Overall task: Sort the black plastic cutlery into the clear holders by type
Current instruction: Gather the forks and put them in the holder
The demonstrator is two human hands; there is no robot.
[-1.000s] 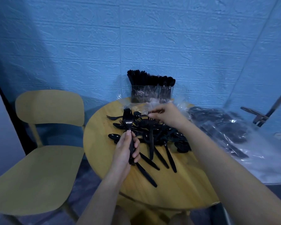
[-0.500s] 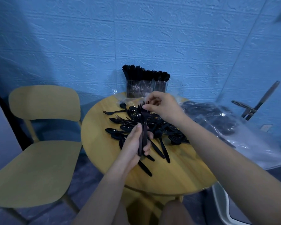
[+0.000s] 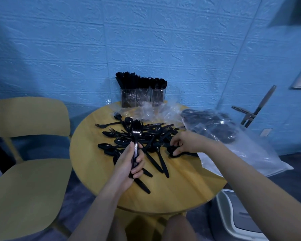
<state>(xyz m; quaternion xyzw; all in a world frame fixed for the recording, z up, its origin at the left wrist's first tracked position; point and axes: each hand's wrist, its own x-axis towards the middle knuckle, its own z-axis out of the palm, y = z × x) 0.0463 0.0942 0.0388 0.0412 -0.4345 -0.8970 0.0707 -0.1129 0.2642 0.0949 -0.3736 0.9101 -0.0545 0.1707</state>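
Note:
A pile of black plastic cutlery [image 3: 151,136] lies on the round wooden table [image 3: 181,192]. My left hand [image 3: 129,164] grips a bunch of black forks [image 3: 136,131] by the handles, tines up, above the pile's left side. My right hand [image 3: 186,143] reaches into the pile's right edge, its fingers curled around a black piece there. The clear holders [image 3: 142,97] stand at the table's far edge against the wall, packed with upright black cutlery.
A clear plastic bag [image 3: 221,129] holding more black cutlery lies over the table's right side, with loose plastic wrap [image 3: 151,110] before the holders. A yellow chair [image 3: 24,171] stands at left. A white bin [image 3: 236,216] sits low right.
My right hand left the fork bunch and dropped to the right edge of the pile. My left hand still holds the forks upright.

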